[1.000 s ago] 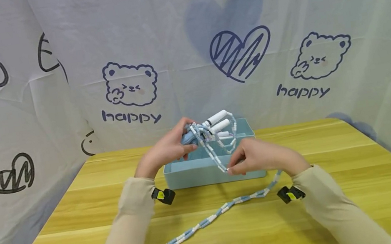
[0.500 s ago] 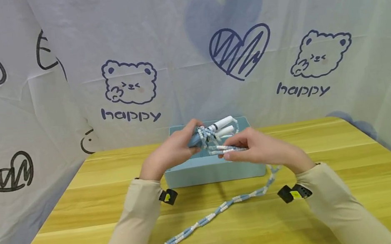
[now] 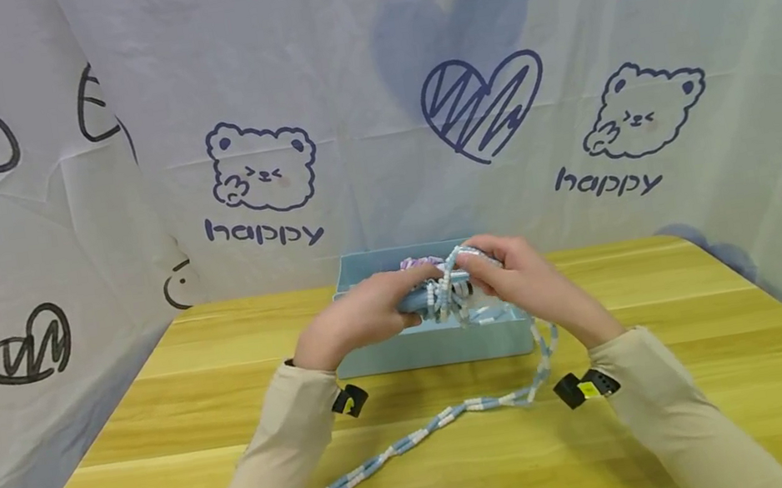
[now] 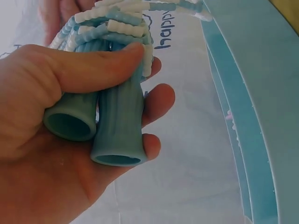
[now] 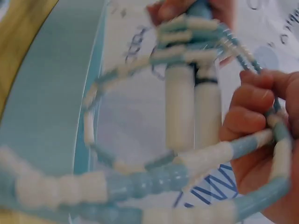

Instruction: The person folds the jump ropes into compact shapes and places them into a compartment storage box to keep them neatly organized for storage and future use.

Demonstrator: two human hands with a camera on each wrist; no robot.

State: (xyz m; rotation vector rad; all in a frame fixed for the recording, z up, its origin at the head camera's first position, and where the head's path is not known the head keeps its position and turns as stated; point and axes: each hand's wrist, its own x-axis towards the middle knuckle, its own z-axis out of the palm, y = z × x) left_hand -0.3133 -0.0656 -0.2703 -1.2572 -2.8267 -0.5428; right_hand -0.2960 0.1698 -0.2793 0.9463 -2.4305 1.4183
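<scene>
My left hand (image 3: 374, 310) grips both handles (image 4: 120, 116) of a beaded jump rope side by side, thumb across their blue ribbed grips. The hollow grip ends show in the left wrist view. Blue and white beaded rope (image 4: 110, 28) is looped around the handles just past the thumb. Their white ends (image 5: 180, 109) point towards my right hand in the right wrist view. My right hand (image 3: 525, 274) pinches a strand of the rope beside the handles. From there a doubled length of rope (image 3: 420, 435) hangs down and trails across the table towards the front left.
A light blue open box (image 3: 430, 349) stands behind and below the hands at the back of the wooden table (image 3: 683, 369). Something purple and white (image 3: 420, 261) shows inside it. A printed cloth (image 3: 369, 95) hangs right behind the table and along its sides.
My right hand has carried the strand from in front of the box up and over the handles. More rope is wrapped around them, and my left hand has shifted right with the handles.
</scene>
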